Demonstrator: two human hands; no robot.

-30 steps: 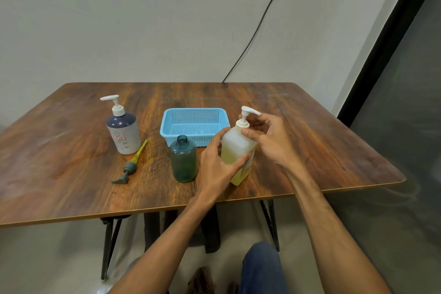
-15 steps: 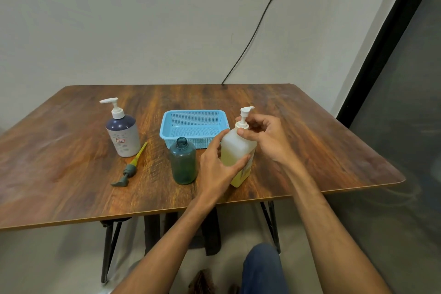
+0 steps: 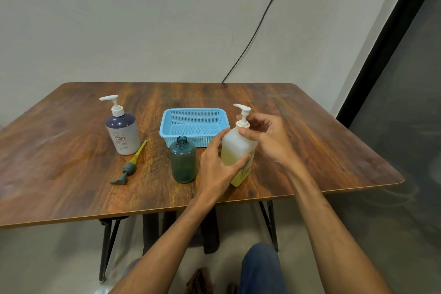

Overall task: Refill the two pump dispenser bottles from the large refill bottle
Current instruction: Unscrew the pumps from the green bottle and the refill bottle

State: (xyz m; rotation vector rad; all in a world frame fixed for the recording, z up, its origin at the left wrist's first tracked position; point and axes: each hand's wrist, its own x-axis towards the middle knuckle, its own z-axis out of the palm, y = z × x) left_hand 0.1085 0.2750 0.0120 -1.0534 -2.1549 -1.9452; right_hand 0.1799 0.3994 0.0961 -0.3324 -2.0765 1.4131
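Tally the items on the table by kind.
Bottles: 3 (navy-and-white pump bottle, open teal bottle, translucent pump bottle)
Loose pump head: 1
Blue basket: 1
Total: 5

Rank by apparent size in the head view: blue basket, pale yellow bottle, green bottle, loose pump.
1. blue basket and pale yellow bottle: too close to rank.
2. green bottle.
3. loose pump.

Glossy wood-grain table [image 3: 71, 174], perforated plastic basket [image 3: 167, 124], translucent plastic refill bottle [image 3: 235, 148], tinted see-through bottle [image 3: 182, 162].
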